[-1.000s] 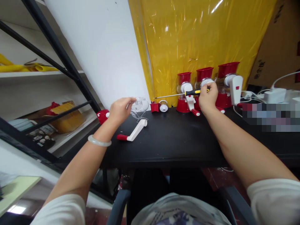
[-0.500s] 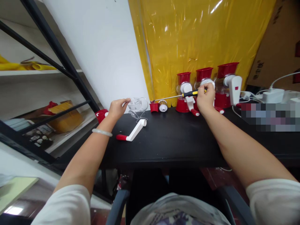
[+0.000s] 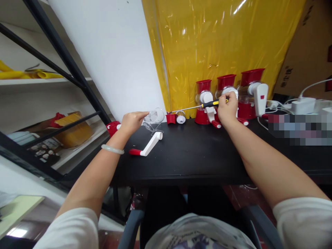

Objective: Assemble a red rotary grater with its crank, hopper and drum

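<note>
My right hand (image 3: pixel 228 109) is wrapped round the black and yellow handle of a screwdriver (image 3: pixel 210 103), its long shaft pointing left. The tip lies by a small red plastic part (image 3: pixel 171 119); whether they touch I cannot tell. Beside that part is a metal-rimmed drum (image 3: pixel 181 117) with a white end. My left hand (image 3: pixel 134 121) has its fingers pressed together at the left side of a clear plastic grater housing (image 3: pixel 157 116). The thumb's hold is partly hidden. Nearer me, a white crank with a red grip (image 3: pixel 149 147) lies on the black table (image 3: pixel 178 159).
Several red and white rotary graters (image 3: pixel 203 98) stand along the back, before a yellow-wrapped panel (image 3: pixel 192 45). A red base (image 3: pixel 112 128) sits behind my left wrist. White chargers and cables (image 3: pixel 303 105) lie at the right; a black-framed shelf (image 3: pixel 77 83) rises at the left.
My left hand's fingers have straightened and shifted slightly right along the clear housing, which has moved a little right. My right hand and the screwdriver hold almost still.
</note>
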The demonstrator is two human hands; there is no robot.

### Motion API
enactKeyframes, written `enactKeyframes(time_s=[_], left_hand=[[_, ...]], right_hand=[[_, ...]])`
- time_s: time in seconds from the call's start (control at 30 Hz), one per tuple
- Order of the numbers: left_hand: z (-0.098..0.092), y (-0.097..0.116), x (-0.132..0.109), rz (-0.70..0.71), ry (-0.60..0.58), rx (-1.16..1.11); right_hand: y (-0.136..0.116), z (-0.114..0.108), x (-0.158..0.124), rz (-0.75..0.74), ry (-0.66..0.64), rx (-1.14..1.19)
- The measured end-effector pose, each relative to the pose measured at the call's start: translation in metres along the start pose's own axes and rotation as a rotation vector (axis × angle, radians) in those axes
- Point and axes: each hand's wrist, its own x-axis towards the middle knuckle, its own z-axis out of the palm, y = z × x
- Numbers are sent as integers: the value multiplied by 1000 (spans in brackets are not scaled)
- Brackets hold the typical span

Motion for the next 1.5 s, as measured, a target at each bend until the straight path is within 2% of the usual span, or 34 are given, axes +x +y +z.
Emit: enactKeyframes(time_s=[0.13,0.47,0.63,0.9,1.07,1.13,1.2,1.33,1.4,1.5], left_hand=[[-8,4,-2,21,-75,30],[-13,16,-6,47,-100,24],[-9,14,-7,37,-80,-46],[13,3,-9,-1,61,-351],[14,8,-10,-8,37,-327],[15,11,-9,-57,65,-310],[20,13,-8,-177,93,-353],[41,19,-7,-484,0,-605],[53,24,-9,-513,-12,-667],[63,34,-16,-477,82,-657]], right_hand=[[-3,-1,0,1,3,5],[-5,-2,-1,24,-16,-6],[-5,-2,-1,40,-25,9],[-9,-4,-1,49,-23,8],[-6,-2,-1,35,-16,13],[-4,-1,0,30,-6,12],[-2,-1,0,24,0,3],[-2,-1,1,19,1,-3],[-3,-1,0,27,-4,1],[-4,-1,-1,40,-15,20]])
